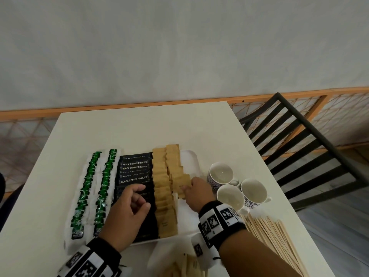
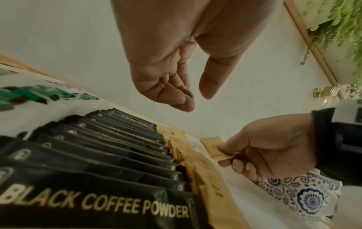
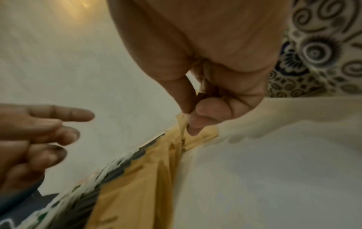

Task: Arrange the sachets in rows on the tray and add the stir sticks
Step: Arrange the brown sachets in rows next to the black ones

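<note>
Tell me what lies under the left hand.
The left hand hovers open above the row of black coffee powder sachets on the white tray. The sachets directly beneath it are covered in the head view, so their alignment cannot be judged.

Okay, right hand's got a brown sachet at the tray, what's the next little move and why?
Probably lay the brown sachet down overlapping the end of the second brown row and let go. The right hand pinches it just there, that row stops halfway down the tray, and the left hand holds nothing.
</note>
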`<state>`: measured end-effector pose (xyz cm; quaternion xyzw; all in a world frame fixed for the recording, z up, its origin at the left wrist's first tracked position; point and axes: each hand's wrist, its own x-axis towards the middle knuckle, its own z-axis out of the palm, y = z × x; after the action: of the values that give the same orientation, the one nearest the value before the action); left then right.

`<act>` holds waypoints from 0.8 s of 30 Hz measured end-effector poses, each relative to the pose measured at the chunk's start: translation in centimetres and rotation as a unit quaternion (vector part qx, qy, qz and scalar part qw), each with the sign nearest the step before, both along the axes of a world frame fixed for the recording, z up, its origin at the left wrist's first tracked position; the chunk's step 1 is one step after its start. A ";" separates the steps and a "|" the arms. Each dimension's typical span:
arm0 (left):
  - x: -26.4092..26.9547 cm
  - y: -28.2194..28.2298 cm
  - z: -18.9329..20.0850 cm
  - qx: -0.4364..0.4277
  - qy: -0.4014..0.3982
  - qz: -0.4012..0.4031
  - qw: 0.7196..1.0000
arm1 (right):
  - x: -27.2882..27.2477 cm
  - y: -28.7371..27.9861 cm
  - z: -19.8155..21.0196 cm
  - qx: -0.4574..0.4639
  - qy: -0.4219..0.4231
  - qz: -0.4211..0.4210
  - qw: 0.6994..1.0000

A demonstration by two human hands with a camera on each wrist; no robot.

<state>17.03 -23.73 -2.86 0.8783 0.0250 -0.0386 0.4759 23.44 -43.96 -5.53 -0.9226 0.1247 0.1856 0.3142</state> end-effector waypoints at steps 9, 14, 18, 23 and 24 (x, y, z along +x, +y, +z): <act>-0.1 0.4 -0.5 -0.002 0.015 -0.008 1.000 | 0.4 1.1 0.8 -0.050 0.045 -0.003 0.998; -0.1 0.7 -0.8 -0.001 0.018 -0.012 1.000 | 0.5 2.0 0.1 -0.066 0.035 0.011 0.997; -0.3 0.4 -0.8 -0.008 0.028 -0.026 0.999 | 0.9 2.3 -0.5 -0.044 0.042 0.012 0.998; -0.3 0.6 -1.0 -0.009 0.034 -0.033 0.999 | 1.2 2.6 -0.5 -0.099 0.012 0.032 0.995; -0.3 0.7 -1.1 -0.009 0.037 -0.032 0.999 | 1.3 2.5 -0.5 -0.098 0.011 0.032 0.995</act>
<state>16.72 -22.98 -3.94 0.8723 0.0141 -0.0862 0.4812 24.77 -41.45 -6.05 -0.9506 0.1157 0.1923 0.2145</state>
